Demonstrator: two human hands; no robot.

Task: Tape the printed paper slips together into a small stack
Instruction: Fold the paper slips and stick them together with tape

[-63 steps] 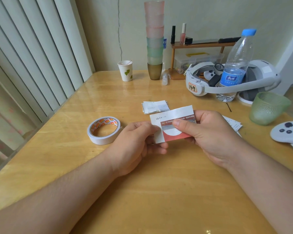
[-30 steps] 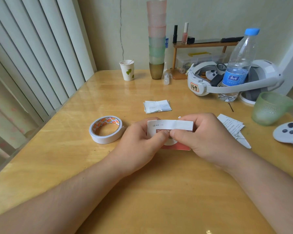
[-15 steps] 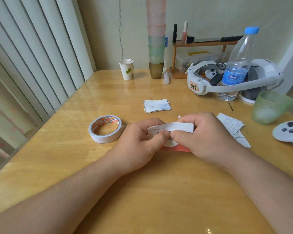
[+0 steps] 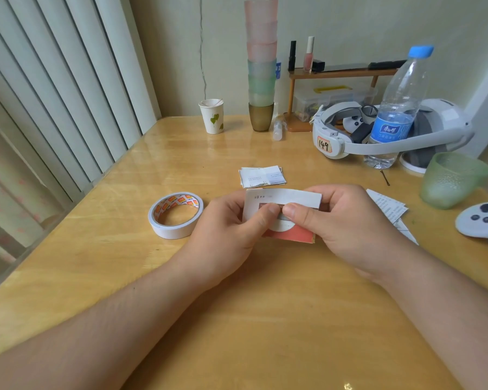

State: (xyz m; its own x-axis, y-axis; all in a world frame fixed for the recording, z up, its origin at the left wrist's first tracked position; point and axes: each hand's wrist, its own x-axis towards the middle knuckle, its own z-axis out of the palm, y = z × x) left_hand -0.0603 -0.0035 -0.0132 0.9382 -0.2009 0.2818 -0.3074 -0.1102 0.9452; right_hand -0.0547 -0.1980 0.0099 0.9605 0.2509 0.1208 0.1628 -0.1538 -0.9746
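Both hands hold a red-and-white printed slip (image 4: 286, 199) just above the wooden table (image 4: 265, 319). My left hand (image 4: 231, 229) pinches its left part with the thumb on the front. My right hand (image 4: 341, 223) pinches its right part, thumb tip beside the left thumb. The slip's top edge is folded forward over its face. A small stack of folded slips (image 4: 262, 176) lies on the table just beyond the hands. More printed slips (image 4: 389, 209) lie to the right of my right hand. A roll of white tape (image 4: 176, 214) lies to the left of my left hand.
Along the back stand a paper cup (image 4: 212, 116), a tall stack of plastic cups (image 4: 261, 66), a small wooden shelf (image 4: 341, 73), a white headset (image 4: 383, 133) and a water bottle (image 4: 397, 108). A green cup (image 4: 451, 178) and a white controller (image 4: 482, 220) lie at the right. Vertical blinds (image 4: 54, 88) line the left.
The slip was held flat and open two seconds ago; since then both hands have lowered it and folded its top edge forward, thumbs meeting at the middle.
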